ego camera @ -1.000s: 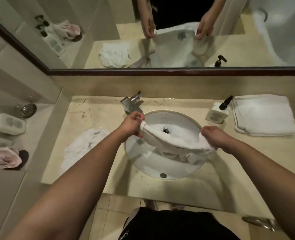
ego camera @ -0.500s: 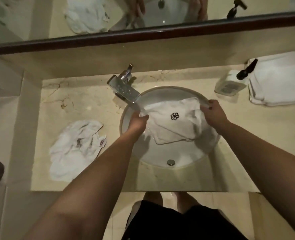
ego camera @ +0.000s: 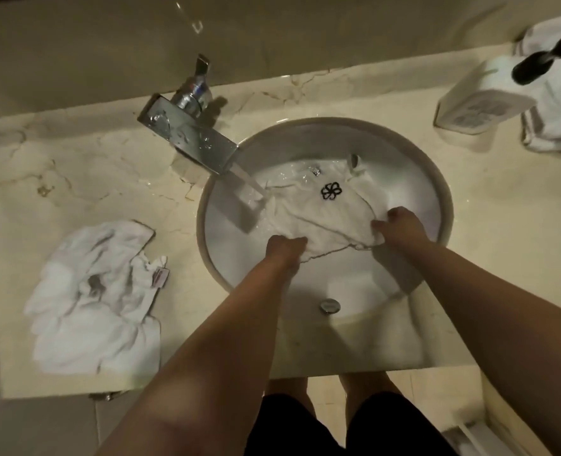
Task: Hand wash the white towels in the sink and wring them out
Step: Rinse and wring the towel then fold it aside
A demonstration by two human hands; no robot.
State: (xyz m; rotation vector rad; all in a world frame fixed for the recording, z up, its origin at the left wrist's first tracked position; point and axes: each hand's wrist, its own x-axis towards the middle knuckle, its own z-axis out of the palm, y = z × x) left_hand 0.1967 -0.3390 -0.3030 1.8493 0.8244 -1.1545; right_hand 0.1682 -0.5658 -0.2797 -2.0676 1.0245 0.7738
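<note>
A white towel with a black flower emblem lies spread in the round white sink, wet under the water running from the chrome faucet. My left hand grips the towel's near left edge. My right hand grips its near right corner. Both hands are down inside the basin. A second white towel lies crumpled on the counter left of the sink. A stack of folded white towels sits at the far right, partly cut off by the frame.
A white soap dispenser with a black pump stands right of the sink, by the folded towels. The marble counter has a wall behind it and its front edge near my legs. The overflow hole is on the basin's near wall.
The towel went from held up over the sink to lying down in the basin under the running water. Both hands moved lower and nearer with it. The view tilted downward.
</note>
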